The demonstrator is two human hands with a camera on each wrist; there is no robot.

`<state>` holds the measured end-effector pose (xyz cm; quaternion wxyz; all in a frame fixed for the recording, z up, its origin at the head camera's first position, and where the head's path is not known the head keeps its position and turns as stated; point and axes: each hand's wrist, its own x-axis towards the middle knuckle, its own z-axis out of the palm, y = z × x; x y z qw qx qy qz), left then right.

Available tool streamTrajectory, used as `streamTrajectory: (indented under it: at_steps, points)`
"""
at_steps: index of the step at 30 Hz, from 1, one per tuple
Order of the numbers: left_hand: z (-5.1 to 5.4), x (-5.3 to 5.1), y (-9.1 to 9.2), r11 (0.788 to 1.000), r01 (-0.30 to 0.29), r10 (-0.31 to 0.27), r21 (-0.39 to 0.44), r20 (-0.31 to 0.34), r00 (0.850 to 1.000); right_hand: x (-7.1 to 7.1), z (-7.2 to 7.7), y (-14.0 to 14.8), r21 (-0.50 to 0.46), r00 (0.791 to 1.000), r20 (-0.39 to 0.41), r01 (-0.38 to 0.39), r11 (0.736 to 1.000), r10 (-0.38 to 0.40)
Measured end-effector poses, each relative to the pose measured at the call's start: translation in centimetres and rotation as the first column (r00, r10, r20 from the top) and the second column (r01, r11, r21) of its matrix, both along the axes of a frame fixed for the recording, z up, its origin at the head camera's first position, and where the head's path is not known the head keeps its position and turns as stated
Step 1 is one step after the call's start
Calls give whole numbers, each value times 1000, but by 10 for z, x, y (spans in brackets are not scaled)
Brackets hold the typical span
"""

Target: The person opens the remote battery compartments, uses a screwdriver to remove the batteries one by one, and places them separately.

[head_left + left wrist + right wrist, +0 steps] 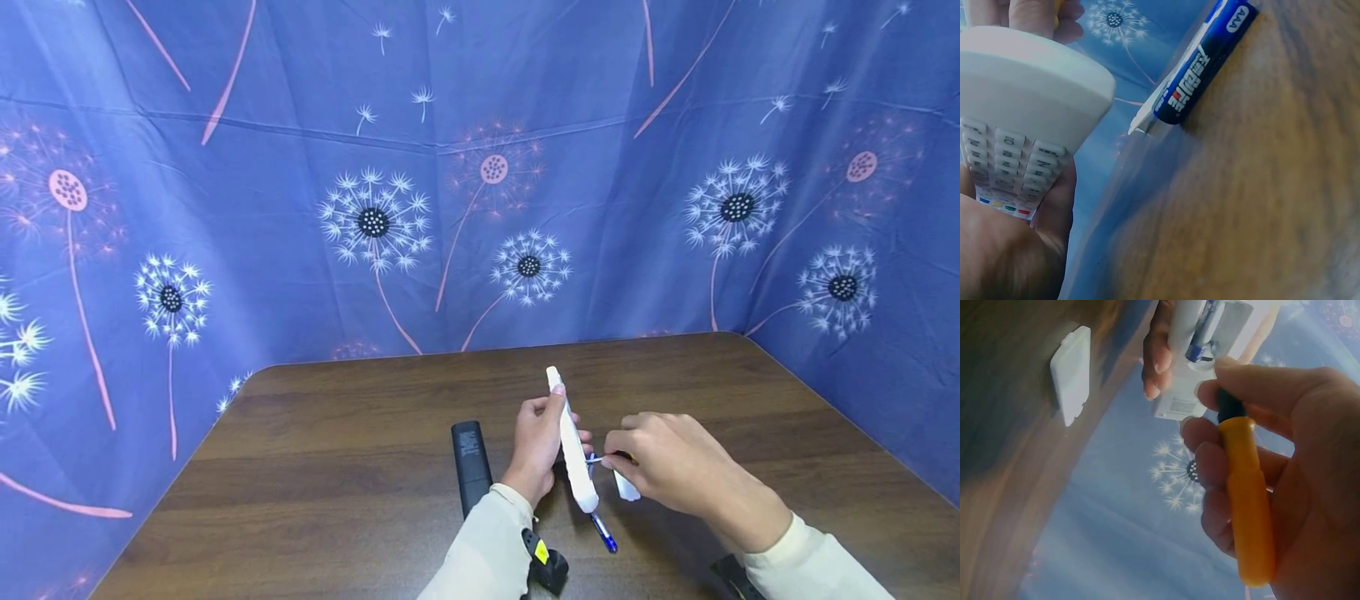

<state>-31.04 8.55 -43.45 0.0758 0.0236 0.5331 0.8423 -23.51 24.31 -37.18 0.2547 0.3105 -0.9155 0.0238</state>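
A white remote control (573, 450) (1029, 81) is gripped in my left hand (536, 442) (1010, 250), its keypad facing the left wrist camera. In the right wrist view its back (1179, 394) shows an uncovered compartment with a blue battery (1197, 350) inside. My right hand (675, 467) (1316, 437) holds a screwdriver by its orange and black handle (1247, 500), the tip at the compartment by the battery's end. On the table, the white battery cover (627, 485) (1072, 375) lies beside the remote.
A black remote (470, 458) lies on the wooden table (337, 467) left of my left hand. A blue AAA battery (604, 533) (1204, 62) lies on the table under the white remote's near end. Patterned blue cloth (450, 167) hangs behind.
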Motion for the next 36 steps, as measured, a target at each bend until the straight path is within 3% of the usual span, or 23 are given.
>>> streamTrajectory:
  at_steps: [4,11,19,28,36]
  points:
    - [-1,-1,0,1000,13,-13,0,-3,1000,0,0,-1,18,1000,-22,4,1000,-4]
    - [-3,2,-2,1000,2,-2,-11,-1,1000,0,-2,0,-13,999,50,11,1000,-10]
    - [-2,2,-3,1000,8,-8,-9,-11,1000,-1,-2,4,-62,999,45,24,998,-22]
    - [-5,0,-2,999,-11,11,39,-15,1000,-2,-3,5,-68,996,79,42,997,-37]
    - [1,-2,-3,997,8,-11,79,29,1000,-5,0,7,-59,990,106,103,993,-96]
